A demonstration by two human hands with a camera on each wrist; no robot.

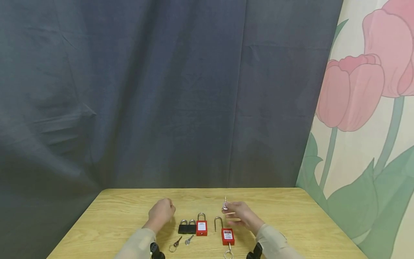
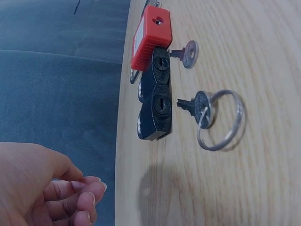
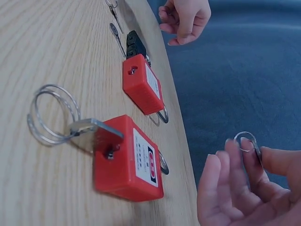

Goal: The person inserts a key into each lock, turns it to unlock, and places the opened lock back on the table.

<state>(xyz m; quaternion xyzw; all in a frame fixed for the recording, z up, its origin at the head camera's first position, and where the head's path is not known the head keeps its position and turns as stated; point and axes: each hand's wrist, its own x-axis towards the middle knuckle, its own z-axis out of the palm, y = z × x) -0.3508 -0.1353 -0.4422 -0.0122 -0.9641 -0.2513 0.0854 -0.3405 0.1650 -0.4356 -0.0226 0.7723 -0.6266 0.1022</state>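
Between thumb and fingertip my right hand [image 1: 242,214] pinches a small key [image 3: 257,151] with a thin wire ring [image 3: 244,133], held up above the table; the other fingers are spread. Nearest to this hand lies a red padlock [image 1: 228,235] with its shackle swung open and a ringed key [image 3: 96,127] in its keyhole. My left hand [image 1: 161,215] hovers left of the padlocks, fingers loosely curled and holding nothing. To its right are two black padlocks [image 2: 157,108] side by side, then another red padlock [image 1: 201,228] with its shackle closed.
In front of the black padlocks lie two loose keys on the wooden table [image 1: 123,216]: one key on a ring [image 2: 202,108], one bare key [image 2: 190,54]. A dark curtain [image 1: 181,108] hangs behind the table; a tulip-painted wall [image 1: 365,162] stands at the right.
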